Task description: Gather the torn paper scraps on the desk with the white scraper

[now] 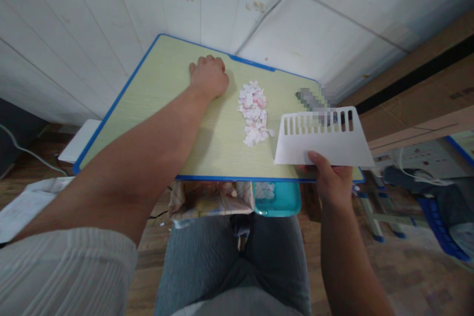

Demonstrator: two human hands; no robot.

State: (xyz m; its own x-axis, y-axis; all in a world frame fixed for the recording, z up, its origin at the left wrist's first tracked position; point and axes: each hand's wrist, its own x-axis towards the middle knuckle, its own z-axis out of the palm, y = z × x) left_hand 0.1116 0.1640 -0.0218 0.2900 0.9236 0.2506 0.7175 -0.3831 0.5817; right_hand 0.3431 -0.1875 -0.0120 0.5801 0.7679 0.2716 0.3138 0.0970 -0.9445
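Your right hand (333, 180) pinches a thin white board with a row of long slots (318, 145), thumb on top and fingers tucked under. The board is just in front of that hand, over the near right part of the pale yellow-green table with a blue rim (148, 94). It looks light and stiff, and maybe a bit slippery. The middle of its long plain edge, where your thumb is, seems a good place to hold. The slotted side is likely weaker.

A heap of torn white and pink paper scraps (254, 108) lies left of the board, just right of your left hand (209, 79). The scraps look soft and very light, so a puff could scatter them. A cupped palm or a gentle pinch should suit them.

Your left arm stretches far forward, back of the hand up, knuckles bent. Its fingers curl down out of sight, so I can't tell if they hold anything. Your right arm points forward, wrist by the near rim.
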